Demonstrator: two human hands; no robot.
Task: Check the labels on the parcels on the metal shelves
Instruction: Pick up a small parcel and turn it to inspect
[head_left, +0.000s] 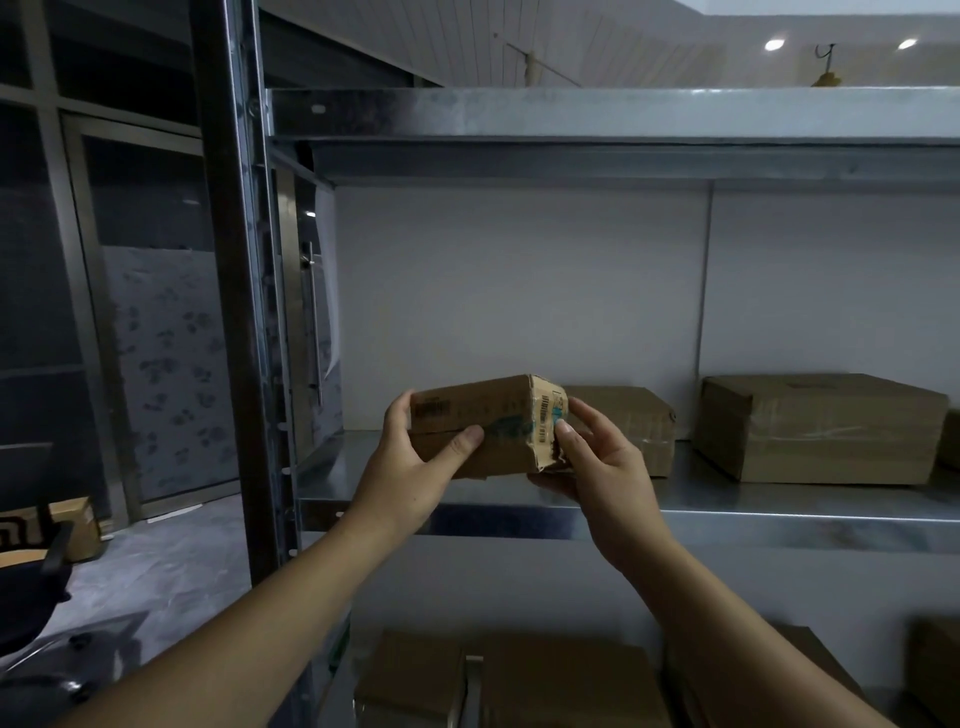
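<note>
Head view: my left hand (415, 457) and right hand (592, 457) grip a worn cardboard parcel (483, 415) by its ends, held before the metal shelf (727, 512); its label (430, 410) faces me, print illegible. Two parcels (821, 426) rest behind.

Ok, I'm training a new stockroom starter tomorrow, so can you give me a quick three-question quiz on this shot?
1. True or false: both hands grip the held parcel.
2. Barcode labels show on: A) the held parcel, B) the wall, C) the shelf post.
3. Fill in: the parcel's torn corner is by the ___ hand.
Key: 1 true, left hand and right hand each hold an end; 2 A; 3 right.
</note>
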